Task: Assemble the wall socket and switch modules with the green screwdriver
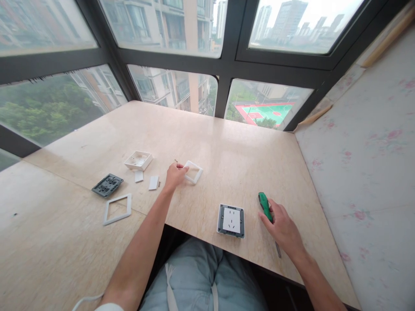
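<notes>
Near the middle of the table, my left hand (176, 175) pinches the edge of a square white frame (198, 176), a cover for a wall socket. On the right, my right hand (281, 222) is closed around a screwdriver (265, 206) with a green handle; its metal shaft points back toward the table's front edge. Between the hands, close to that edge, a wall socket (231, 220) lies face up, with a white slotted face and grey surround. A small screw (176, 160) lies just beyond my left hand.
Left of my left arm lie a white mounting box (138, 160), a dark grey socket module (107, 185), a second white frame (117, 209) and two small white plates (153, 182). Windows (175, 90) border the far side; a papered wall (363, 172) stands at the right.
</notes>
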The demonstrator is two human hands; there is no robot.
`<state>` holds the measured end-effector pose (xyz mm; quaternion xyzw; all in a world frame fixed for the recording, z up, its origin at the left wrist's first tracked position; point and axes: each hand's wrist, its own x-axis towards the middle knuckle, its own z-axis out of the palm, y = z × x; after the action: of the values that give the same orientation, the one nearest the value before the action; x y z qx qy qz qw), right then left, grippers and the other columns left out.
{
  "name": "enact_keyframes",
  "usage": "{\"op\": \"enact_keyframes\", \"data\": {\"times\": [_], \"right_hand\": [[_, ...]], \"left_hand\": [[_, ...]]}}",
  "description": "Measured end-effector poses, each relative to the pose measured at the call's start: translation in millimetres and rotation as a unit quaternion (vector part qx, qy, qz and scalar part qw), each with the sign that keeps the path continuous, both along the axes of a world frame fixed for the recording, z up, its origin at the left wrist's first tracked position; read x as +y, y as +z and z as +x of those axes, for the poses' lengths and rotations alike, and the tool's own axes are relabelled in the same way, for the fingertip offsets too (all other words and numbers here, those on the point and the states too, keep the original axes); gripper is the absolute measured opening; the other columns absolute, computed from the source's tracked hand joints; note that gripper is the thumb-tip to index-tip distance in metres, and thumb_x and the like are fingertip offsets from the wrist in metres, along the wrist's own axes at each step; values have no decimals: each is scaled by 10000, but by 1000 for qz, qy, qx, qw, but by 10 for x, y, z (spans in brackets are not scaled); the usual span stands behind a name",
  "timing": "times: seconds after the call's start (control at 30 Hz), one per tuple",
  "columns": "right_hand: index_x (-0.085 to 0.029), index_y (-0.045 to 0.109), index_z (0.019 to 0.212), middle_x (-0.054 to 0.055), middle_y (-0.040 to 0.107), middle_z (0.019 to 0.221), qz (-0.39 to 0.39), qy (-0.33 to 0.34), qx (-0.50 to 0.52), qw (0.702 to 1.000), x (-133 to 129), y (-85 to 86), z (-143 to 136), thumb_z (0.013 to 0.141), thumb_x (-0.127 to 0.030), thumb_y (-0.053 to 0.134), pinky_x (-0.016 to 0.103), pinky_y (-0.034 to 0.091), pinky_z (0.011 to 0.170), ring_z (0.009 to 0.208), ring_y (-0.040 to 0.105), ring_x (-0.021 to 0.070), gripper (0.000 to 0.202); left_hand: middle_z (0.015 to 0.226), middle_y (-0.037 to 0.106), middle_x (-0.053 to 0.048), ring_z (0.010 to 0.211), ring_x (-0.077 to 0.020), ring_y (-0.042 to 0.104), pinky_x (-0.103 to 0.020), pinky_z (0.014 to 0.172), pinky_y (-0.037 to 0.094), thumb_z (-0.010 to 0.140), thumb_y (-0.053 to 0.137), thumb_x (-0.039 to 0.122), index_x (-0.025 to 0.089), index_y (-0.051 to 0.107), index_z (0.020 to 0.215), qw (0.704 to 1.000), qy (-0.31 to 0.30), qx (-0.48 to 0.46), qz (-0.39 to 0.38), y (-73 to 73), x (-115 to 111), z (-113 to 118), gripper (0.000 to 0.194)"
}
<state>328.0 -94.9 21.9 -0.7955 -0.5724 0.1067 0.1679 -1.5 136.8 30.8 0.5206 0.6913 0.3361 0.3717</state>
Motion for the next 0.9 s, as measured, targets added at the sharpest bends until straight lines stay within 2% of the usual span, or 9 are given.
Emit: {"op": "enact_keyframes", "data": {"times": [0.1, 0.17, 0.23, 0.37, 0.43, 0.57, 0.63, 0.77, 0.9], "right_hand": [[-164, 499, 1369, 136, 621, 1128, 3, -1, 0, 1000, -5, -10, -6, 930, -510, 432, 414, 529, 736, 925, 649, 296, 563], [-170, 499, 1366, 133, 623, 1119, 8, 0, 0, 1000, -9, -18, -8, 935, -511, 427, 415, 530, 732, 927, 649, 297, 555], [-176, 501, 1359, 134, 625, 1119, 15, 0, -2, 1000, -15, -26, -7, 936, -518, 426, 418, 530, 731, 938, 647, 303, 549], [-181, 504, 1353, 134, 624, 1122, 23, -2, 2, 1000, -31, -29, 0, 932, -540, 435, 428, 534, 738, 919, 644, 301, 558], [-177, 500, 1359, 132, 624, 1125, 22, -1, 9, 1000, -41, -21, 7, 931, -549, 446, 433, 540, 745, 881, 645, 287, 569], [-176, 497, 1362, 134, 622, 1169, 35, -2, 20, 999, -70, 15, 15, 934, -572, 465, 440, 556, 753, 797, 651, 248, 584], [-179, 497, 1361, 139, 617, 1190, 49, -7, 25, 998, -90, 48, 8, 934, -588, 470, 440, 567, 739, 765, 655, 232, 592], [-181, 504, 1354, 160, 616, 1206, 99, -12, 44, 994, -140, 177, -62, 925, -619, 495, 422, 587, 694, 896, 676, 268, 613], [-207, 512, 1341, 154, 621, 1235, 167, 24, 101, 981, -201, 425, -273, 936, -555, 553, 402, 607, 715, 976, 676, 263, 536]], "left_hand": [[594, 605, 11, 555, -152, 601, -243, 540, 437, 729, 699, 276, 156, 612, 746, 995, 16, -100, -11, 52, -93, -36, 150], [583, 615, 13, 506, -133, 595, -228, 509, 448, 733, 693, 251, 145, 618, 761, 984, 30, -173, -19, 114, -175, -56, 132], [627, 660, -11, 526, -132, 635, -229, 528, 499, 750, 684, 228, 138, 619, 790, 968, 42, -245, -27, 184, -271, -76, 118], [798, 750, -91, 710, -173, 745, -267, 659, 600, 809, 646, 165, 133, 621, 859, 931, 58, -357, -40, 311, -504, -110, 64], [874, 767, -114, 762, -176, 763, -271, 698, 620, 853, 606, 130, 124, 632, 888, 906, 75, -414, -49, 369, -627, -113, 44], [895, 775, -136, 749, -174, 773, -241, 666, 636, 888, 545, 32, 83, 654, 922, 825, 127, -540, -106, 503, -820, -80, 125], [884, 774, -135, 740, -170, 775, -218, 638, 635, 891, 527, 1, 72, 649, 928, 805, 138, -563, -127, 580, -881, -51, 146], [913, 771, -133, 782, -179, 782, -214, 643, 641, 891, 516, -15, 84, 627, 946, 791, 125, -585, -131, 724, -1001, 25, 159], [980, 763, -150, 869, -208, 784, -231, 679, 644, 893, 540, 13, 102, 597, 1025, 809, 89, -569, -116, 813, -1210, 156, 169]]}}
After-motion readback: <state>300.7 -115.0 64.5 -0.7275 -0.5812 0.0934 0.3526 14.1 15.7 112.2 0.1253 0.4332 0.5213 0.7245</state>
